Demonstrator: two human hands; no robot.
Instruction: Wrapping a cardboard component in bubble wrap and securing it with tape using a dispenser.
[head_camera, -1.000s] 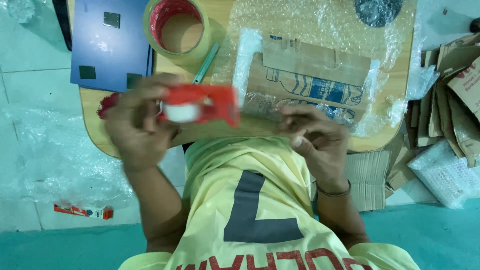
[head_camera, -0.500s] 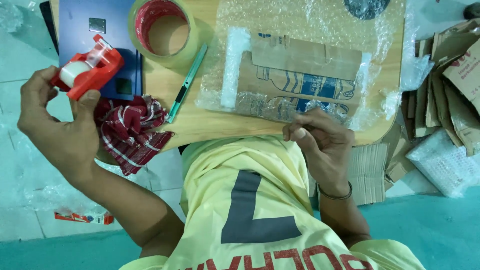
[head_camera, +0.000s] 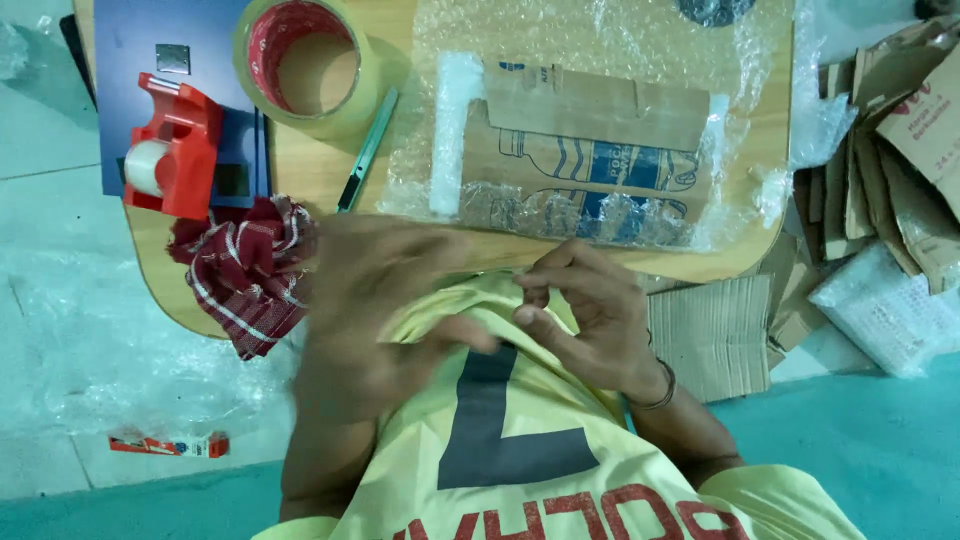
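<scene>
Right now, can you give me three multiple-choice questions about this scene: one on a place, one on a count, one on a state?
1. Where does the red plastic tape dispenser rest?
A. on the blue flat board
B. on the floor
C. in a hand

2. How many large rolls of clear tape lie on the wooden table?
A. three
B. one
C. none

3. What does the left hand hold?
A. a green pen
B. the checked cloth
C. nothing visible

Answers: 1 A, it sits on the board. 2 B, only one is visible. 3 C, the blurred hand shows nothing in it.
</scene>
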